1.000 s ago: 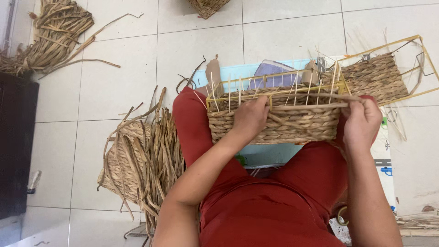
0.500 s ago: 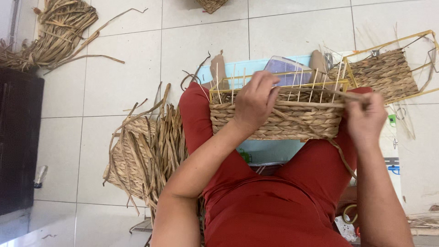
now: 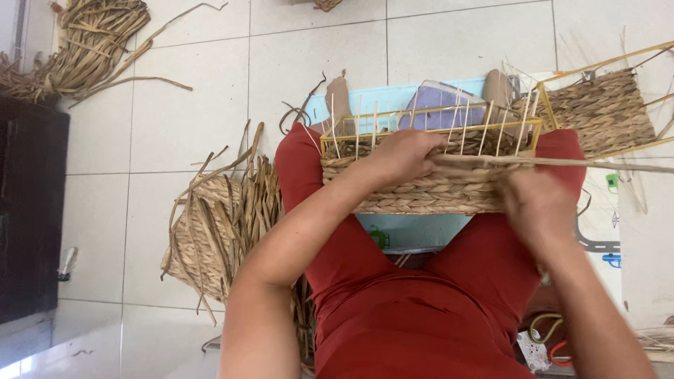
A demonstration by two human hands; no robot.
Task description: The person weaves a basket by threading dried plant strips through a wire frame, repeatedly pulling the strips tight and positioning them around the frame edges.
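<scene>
Woven basket [image 3: 421, 189] rim under left hand [image 3: 400, 156]

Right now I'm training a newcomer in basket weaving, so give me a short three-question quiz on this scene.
1. True or false: the left hand rests on the basket.
2. What does the right hand pull: A) a strand, B) a cord, C) a cloth?
3. On which side of the person does the bundle of dried leaves lie?

Key: 1 true; 2 A; 3 the left.
</scene>
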